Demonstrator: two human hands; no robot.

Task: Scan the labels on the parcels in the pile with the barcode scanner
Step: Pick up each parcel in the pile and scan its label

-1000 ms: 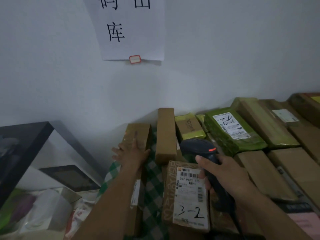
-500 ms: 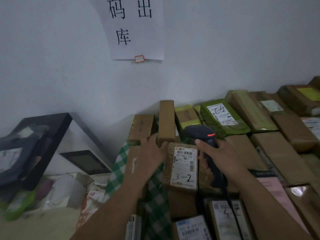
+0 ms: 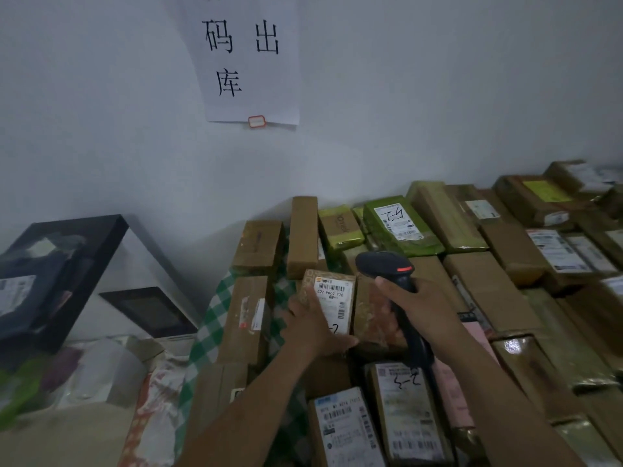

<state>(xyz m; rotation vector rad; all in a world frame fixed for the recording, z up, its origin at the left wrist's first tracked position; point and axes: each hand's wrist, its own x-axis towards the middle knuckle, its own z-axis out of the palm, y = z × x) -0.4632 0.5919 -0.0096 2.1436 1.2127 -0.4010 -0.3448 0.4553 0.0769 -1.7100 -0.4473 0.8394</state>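
Since half a second ago, the left hand [image 3: 313, 326] has been moved from the upper left corner of the small brown patterned parcel [image 3: 332, 303] down to its lower end, so that the handwritten figures at the foot of the white label [image 3: 337, 288] are now partly hidden by the thumb. The parcel is gripped there, with fingers laid along its left edge and the thumb curled across its lower front. The barcode at the top of the label is left uncovered. At far left a black box [image 3: 50, 264] is seen by the wall, and a green-and-white checked cloth [image 3: 209, 328] shows between the plain brown cartons [image 3: 249, 318] that are stood just left of the held parcel. Just to the right, the black barcode scanner [image 3: 381, 264] is clasped by its handle in the right hand [image 3: 421, 308], the index finger stretched up toward the head. The head is held above and right of the label, as before. Further right the pile of brown and green parcels [image 3: 499, 288] is spread along the wall, and a green wrapped parcel [image 3: 423, 246] lies just behind the scanner's head
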